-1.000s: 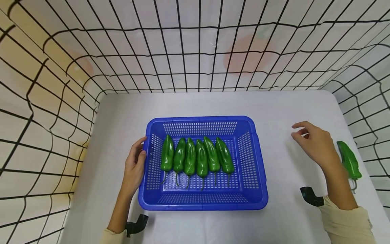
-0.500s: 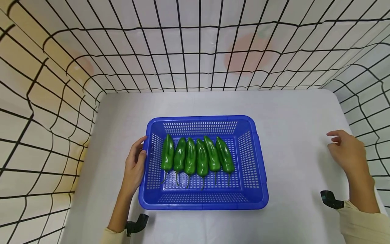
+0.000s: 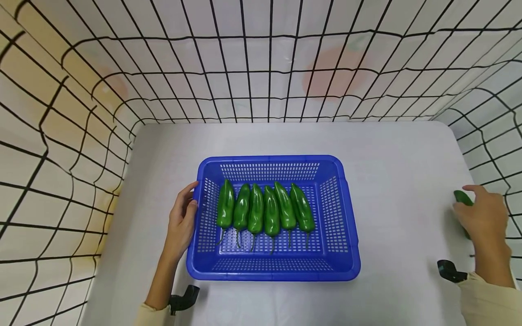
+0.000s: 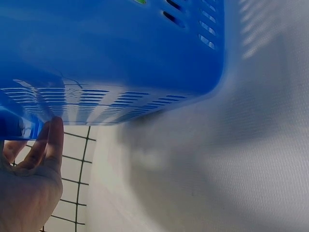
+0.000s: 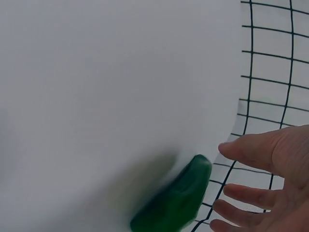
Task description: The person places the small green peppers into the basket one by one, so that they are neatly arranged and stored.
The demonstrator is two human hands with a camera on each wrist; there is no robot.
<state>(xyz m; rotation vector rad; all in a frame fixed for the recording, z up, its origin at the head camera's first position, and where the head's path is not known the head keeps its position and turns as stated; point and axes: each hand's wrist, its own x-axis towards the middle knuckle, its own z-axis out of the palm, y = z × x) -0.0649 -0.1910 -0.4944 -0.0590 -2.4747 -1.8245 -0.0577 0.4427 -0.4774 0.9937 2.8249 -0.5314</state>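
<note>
Several glossy green chili peppers [image 3: 257, 209] lie side by side, stems toward me, in a blue perforated plastic basket [image 3: 271, 275]. My left hand [image 3: 181, 222] rests with its fingertips against the basket's left side; the left wrist view shows straight fingers [image 4: 55, 137] touching the outer wall near the rim. Far to the right, one more green chili pepper [image 3: 463, 198] lies near the table's edge, partly hidden beneath my right hand [image 3: 487, 217]. In the right wrist view that hand's thumb and fingers are spread, apart from the pepper [image 5: 176, 198].
Black wire mesh [image 3: 269, 72] rises behind the white-covered table [image 3: 399, 163] and along its left and right sides. A black wrist camera mount [image 3: 184, 299] sits by the left forearm, another mount [image 3: 450, 270] by the right.
My right hand has moved right, across to the pepper by the table's right edge, and now covers part of it. The left hand, basket and peppers inside have stayed in place.
</note>
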